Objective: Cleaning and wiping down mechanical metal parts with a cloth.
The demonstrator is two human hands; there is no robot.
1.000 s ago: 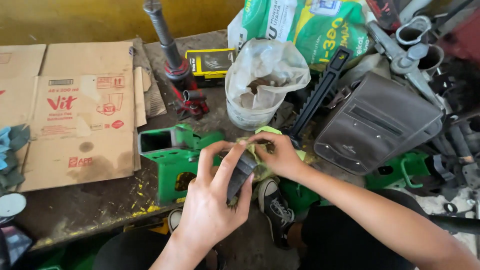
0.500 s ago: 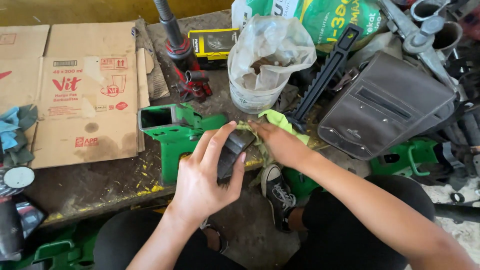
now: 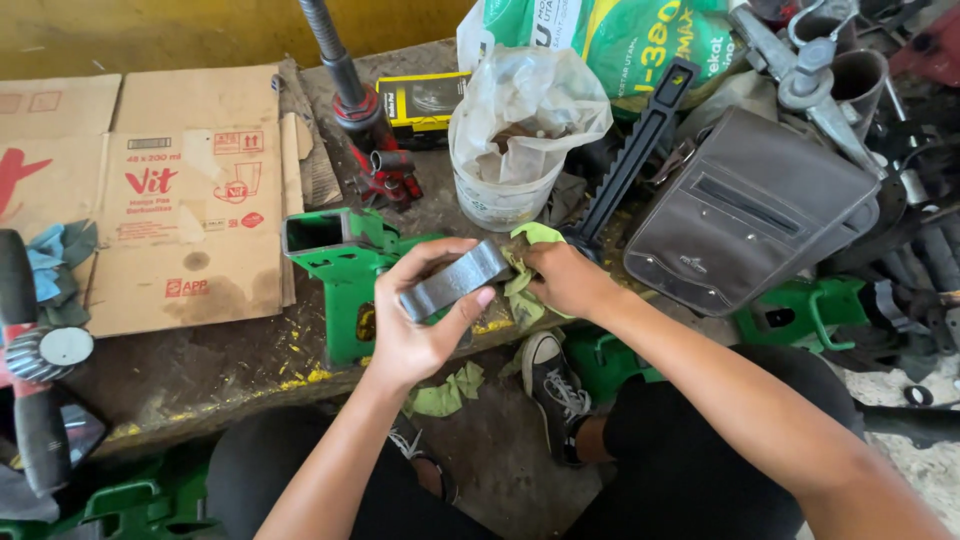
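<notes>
My left hand grips a short grey metal block, holding it level in front of me above the edge of the work surface. My right hand holds a crumpled yellow-green cloth bunched against the block's right end. Just behind and below the block stands a green metal jack frame. Another piece of the same green cloth lies on the ground between my feet, beside my black sneaker.
A flattened cardboard box covers the left of the dirty surface. Behind are a red bottle jack, a white bucket lined with a plastic bag, a black toothed bar, a grey bag and green sacks.
The view has shifted upward. My left hand has turned the grey block flatter, showing its long face, while my right hand has slid the cloth to its right end.
</notes>
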